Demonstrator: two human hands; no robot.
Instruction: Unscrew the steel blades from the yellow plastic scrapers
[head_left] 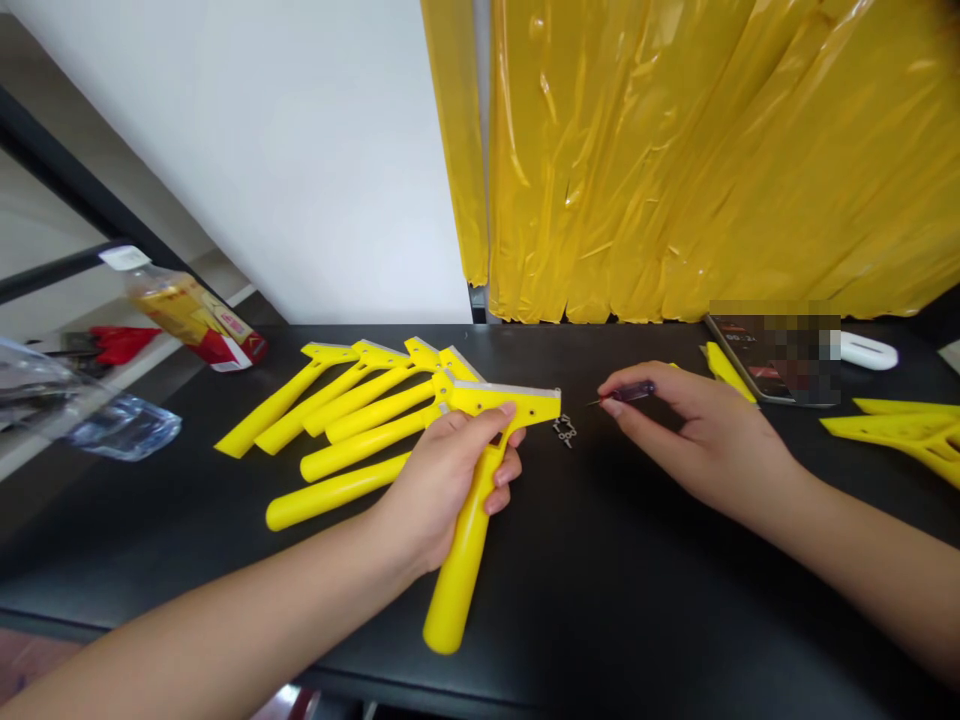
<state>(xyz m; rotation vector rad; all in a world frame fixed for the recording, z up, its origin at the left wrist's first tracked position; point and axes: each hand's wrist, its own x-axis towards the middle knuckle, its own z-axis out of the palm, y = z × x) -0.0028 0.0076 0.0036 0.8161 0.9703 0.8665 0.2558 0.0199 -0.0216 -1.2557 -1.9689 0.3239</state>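
My left hand [457, 475] is wrapped round the neck of a yellow scraper [461, 560], its wide head tilted up and its handle pointing toward me. A pale strip runs along the head's top edge, and dark holes show below it. To the right, my right hand [697, 420] pinches a small screwdriver [636, 391] with a dark translucent handle, its thin tip pointing left, apart from the scraper. Between the hands, a small pile of screws [565, 431] lies on the black table [585, 600]. Several similar yellow scrapers [367, 410] lie fanned out beyond my left hand.
A phone [772, 355], partly blurred, lies at the back right beside a white case [868, 350]. More yellow parts [900, 430] rest at the right edge. A drink bottle [191, 310] leans at the left near clear plastic [127, 425]. Yellow sheeting [675, 160] hangs behind the table.
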